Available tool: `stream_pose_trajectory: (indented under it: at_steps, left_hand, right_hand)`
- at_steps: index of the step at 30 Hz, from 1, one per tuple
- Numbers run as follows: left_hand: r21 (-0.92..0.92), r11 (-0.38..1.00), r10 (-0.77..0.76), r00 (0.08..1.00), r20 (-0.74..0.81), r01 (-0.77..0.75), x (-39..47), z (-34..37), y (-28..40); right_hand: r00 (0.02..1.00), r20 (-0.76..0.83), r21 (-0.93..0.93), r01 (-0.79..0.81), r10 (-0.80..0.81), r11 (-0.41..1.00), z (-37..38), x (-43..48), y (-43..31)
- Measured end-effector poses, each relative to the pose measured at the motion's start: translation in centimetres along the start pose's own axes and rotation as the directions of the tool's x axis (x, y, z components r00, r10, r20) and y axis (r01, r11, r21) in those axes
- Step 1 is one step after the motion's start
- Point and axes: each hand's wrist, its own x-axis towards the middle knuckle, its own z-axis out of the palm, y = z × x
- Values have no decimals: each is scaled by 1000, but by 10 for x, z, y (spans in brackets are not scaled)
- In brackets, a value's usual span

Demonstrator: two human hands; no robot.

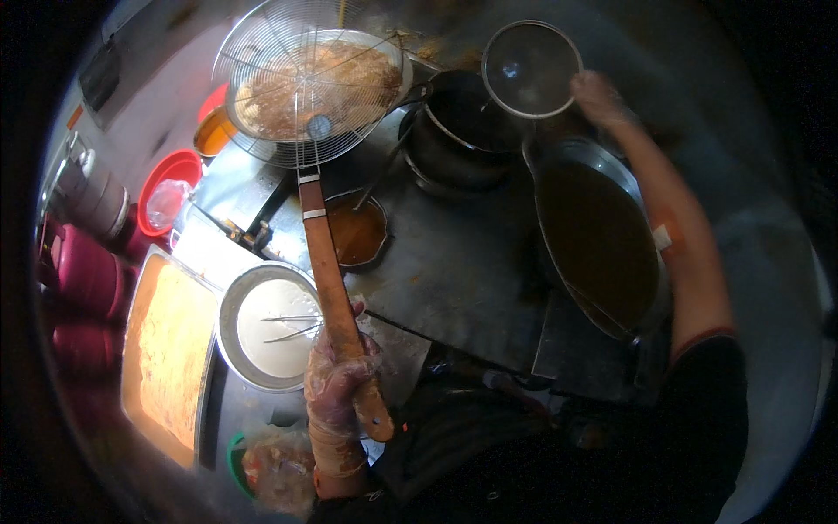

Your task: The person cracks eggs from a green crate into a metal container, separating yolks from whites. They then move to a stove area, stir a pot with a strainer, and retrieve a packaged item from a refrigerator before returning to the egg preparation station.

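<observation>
My left hand (342, 376), in a clear plastic glove banded at the wrist, is closed round the wooden handle of a wire spider skimmer (325, 262). The skimmer's round wire head is over a pan of frothing brown oil (366, 65), visible through the wires. A dial thermometer (319, 126) shows there too. At the upper right my bare right hand (596, 98) grips the edge of a round, thin-rimmed strainer (531, 69). This strainer hangs above the right side of a dark pot (445, 167). Fingers of my right hand are blurred.
A wide pan of dark liquid (592, 242) lies below my right forearm. Left of it stand a small pot of brown liquid (359, 239) and a steel bowl (230, 327) of white batter with a whisk (288, 319). Further left are a powder-filled tray (131, 386) and a red basin (147, 196).
</observation>
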Motion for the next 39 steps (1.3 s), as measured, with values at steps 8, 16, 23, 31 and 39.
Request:
stream_pose_trajectory:
  at_steps: [8, 16, 23, 31, 39]
  left_hand:
    - [-67, 993, -98, 995, 28, 99, 0, 10, 6]
    - [-24, 995, -98, 995, 3, 98, -1, 36, 10]
    - [42, 993, -108, 994, 18, 108, 0, 53, -3]
    - [128, 985, -129, 987, 96, 116, -3, 60, -17]
    - [13, 989, -148, 974, 170, 148, -4, 64, -27]
  right_hand:
    - [926, 368, -742, 235, 89, 627, -14, -53, 151]
    - [790, 128, -573, -435, 600, 694, -17, -197, 267]
    - [793, 133, -612, -406, 594, 679, -22, -266, 301]
    - [630, 312, -531, -505, 711, 680, 20, -277, 297]
    - [703, 648, -348, -68, 293, 935, 128, -281, 348]
